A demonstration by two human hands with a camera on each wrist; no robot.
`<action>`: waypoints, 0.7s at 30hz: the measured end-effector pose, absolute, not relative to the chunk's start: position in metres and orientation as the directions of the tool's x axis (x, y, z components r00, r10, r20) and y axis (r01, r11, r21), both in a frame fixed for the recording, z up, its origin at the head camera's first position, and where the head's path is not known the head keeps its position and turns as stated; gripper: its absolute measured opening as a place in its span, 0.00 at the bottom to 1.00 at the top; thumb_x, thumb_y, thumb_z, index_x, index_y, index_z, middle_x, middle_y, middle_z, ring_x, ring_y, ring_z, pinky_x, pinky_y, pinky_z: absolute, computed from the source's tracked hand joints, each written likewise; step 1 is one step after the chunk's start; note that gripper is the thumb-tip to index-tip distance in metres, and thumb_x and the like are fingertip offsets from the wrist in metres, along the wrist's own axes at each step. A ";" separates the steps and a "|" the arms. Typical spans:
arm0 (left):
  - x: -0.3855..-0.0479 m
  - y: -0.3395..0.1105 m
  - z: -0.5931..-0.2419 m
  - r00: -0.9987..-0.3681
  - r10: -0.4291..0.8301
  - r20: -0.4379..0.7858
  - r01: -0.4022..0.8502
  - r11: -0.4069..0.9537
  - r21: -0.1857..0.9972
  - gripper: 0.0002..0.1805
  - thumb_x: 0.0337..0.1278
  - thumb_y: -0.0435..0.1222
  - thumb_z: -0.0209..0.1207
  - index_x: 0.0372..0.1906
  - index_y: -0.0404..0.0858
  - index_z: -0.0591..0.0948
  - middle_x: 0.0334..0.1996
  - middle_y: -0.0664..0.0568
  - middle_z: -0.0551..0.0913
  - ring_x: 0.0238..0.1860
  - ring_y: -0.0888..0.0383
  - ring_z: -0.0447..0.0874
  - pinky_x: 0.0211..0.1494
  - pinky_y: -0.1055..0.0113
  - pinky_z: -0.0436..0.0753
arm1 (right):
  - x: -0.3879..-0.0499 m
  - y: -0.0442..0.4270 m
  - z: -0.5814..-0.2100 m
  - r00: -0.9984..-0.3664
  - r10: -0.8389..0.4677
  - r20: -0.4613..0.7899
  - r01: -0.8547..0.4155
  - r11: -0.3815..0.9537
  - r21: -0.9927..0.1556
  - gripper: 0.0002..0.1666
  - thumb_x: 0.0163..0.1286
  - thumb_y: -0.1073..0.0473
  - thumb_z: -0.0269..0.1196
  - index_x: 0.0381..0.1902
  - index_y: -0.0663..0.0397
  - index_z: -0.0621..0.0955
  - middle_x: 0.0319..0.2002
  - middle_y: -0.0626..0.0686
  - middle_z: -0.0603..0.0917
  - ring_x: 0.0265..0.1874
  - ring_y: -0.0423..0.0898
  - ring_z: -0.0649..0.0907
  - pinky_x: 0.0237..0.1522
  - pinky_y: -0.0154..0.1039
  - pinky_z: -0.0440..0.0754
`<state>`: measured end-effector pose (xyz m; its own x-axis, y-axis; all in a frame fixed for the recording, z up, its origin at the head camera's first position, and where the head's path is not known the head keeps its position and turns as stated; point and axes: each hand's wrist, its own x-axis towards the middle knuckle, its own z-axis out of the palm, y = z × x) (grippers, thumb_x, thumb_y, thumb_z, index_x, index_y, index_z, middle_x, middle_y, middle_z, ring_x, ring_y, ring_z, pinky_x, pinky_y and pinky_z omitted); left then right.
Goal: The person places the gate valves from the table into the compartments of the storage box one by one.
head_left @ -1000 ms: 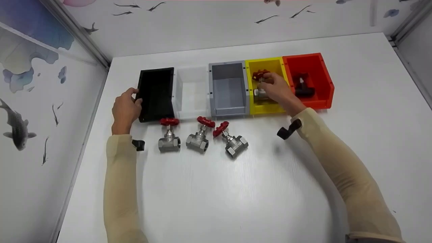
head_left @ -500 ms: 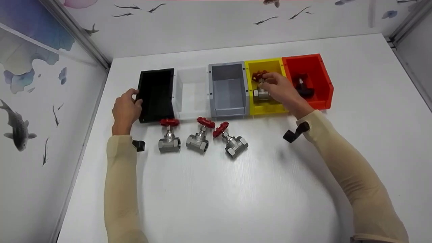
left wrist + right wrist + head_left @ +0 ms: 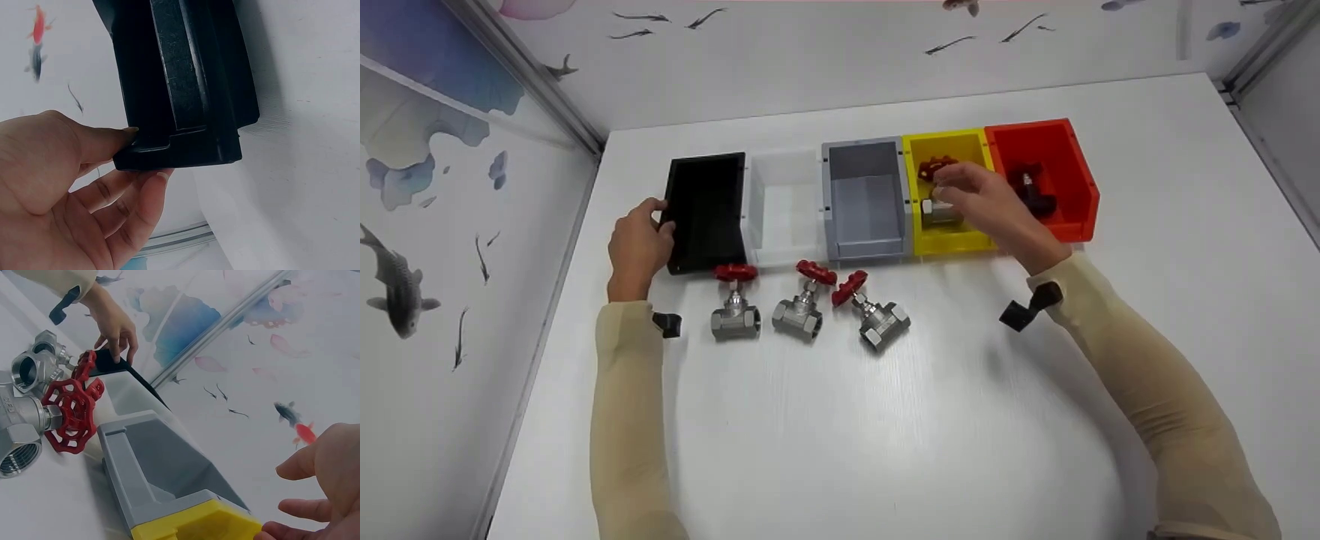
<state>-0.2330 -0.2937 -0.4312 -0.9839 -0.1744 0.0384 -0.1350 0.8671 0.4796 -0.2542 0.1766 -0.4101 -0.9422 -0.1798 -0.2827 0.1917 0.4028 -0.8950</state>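
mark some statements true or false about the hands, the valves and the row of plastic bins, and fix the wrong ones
1. The left hand grips the edge of the black plastic bin. True.
2. The red plastic bin holds nothing. False: the red bin holds a dark part with a silver-coloured stem.
3. The yellow plastic bin holds a silver metal valve with a round red handwheel. True.
4. The right hand is at the black bin. False: the right hand is at the yellow bin.
5. Three more such valves lie on the white table. True.
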 end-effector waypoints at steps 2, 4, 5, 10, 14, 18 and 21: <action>-0.233 -0.294 -0.432 -0.984 -0.172 0.047 -0.129 0.868 0.479 0.21 0.71 0.34 0.54 0.65 0.34 0.74 0.39 0.35 0.86 0.34 0.42 0.83 0.38 0.50 0.77 | -0.252 0.177 -0.411 -0.941 -0.220 -0.257 0.159 0.382 -0.910 0.24 0.75 0.50 0.57 0.65 0.50 0.72 0.65 0.53 0.74 0.61 0.54 0.74 0.66 0.52 0.69; -0.233 -0.294 -0.432 -0.983 -0.175 0.047 -0.132 0.867 0.480 0.21 0.71 0.34 0.54 0.65 0.34 0.74 0.39 0.35 0.86 0.34 0.42 0.84 0.38 0.50 0.77 | -0.249 0.176 -0.411 -0.937 -0.256 -0.239 0.135 0.367 -0.921 0.23 0.74 0.50 0.58 0.63 0.50 0.74 0.63 0.54 0.75 0.59 0.55 0.75 0.65 0.52 0.70; -0.233 -0.294 -0.432 -0.983 -0.177 0.047 -0.134 0.868 0.477 0.21 0.71 0.34 0.54 0.65 0.34 0.74 0.40 0.35 0.86 0.34 0.42 0.84 0.38 0.50 0.77 | -0.248 0.176 -0.411 -0.933 -0.273 -0.233 0.128 0.355 -0.926 0.22 0.74 0.51 0.58 0.62 0.51 0.74 0.62 0.55 0.76 0.58 0.56 0.76 0.64 0.52 0.71; -0.233 -0.294 -0.432 -0.982 -0.183 0.038 -0.144 0.871 0.470 0.21 0.71 0.35 0.54 0.65 0.35 0.74 0.40 0.35 0.85 0.34 0.42 0.83 0.38 0.50 0.77 | -0.244 0.173 -0.412 -0.914 -0.345 -0.214 0.113 0.291 -0.950 0.22 0.75 0.54 0.58 0.62 0.59 0.74 0.59 0.59 0.78 0.57 0.60 0.78 0.63 0.51 0.74; -0.234 -0.294 -0.432 -0.983 -0.182 0.031 -0.146 0.870 0.470 0.21 0.72 0.35 0.53 0.65 0.35 0.74 0.40 0.35 0.85 0.34 0.42 0.83 0.38 0.50 0.77 | -0.243 0.171 -0.413 -0.899 -0.379 -0.218 0.118 0.269 -0.956 0.22 0.75 0.57 0.57 0.61 0.63 0.74 0.58 0.61 0.79 0.56 0.59 0.79 0.63 0.50 0.74; -0.234 -0.294 -0.432 -0.984 -0.180 0.019 -0.149 0.869 0.472 0.21 0.72 0.35 0.53 0.66 0.35 0.74 0.40 0.35 0.85 0.34 0.43 0.82 0.39 0.51 0.76 | -0.241 0.169 -0.416 -0.877 -0.411 -0.248 0.125 0.304 -0.945 0.22 0.75 0.56 0.57 0.62 0.62 0.74 0.58 0.60 0.80 0.56 0.56 0.79 0.61 0.48 0.76; -0.234 -0.294 -0.431 -0.983 -0.181 0.018 -0.152 0.868 0.473 0.21 0.72 0.35 0.53 0.66 0.35 0.74 0.40 0.36 0.85 0.34 0.42 0.82 0.39 0.51 0.76 | -0.239 0.166 -0.420 -0.857 -0.447 -0.256 0.123 0.305 -0.944 0.23 0.75 0.56 0.57 0.62 0.63 0.74 0.58 0.61 0.79 0.56 0.57 0.79 0.60 0.48 0.77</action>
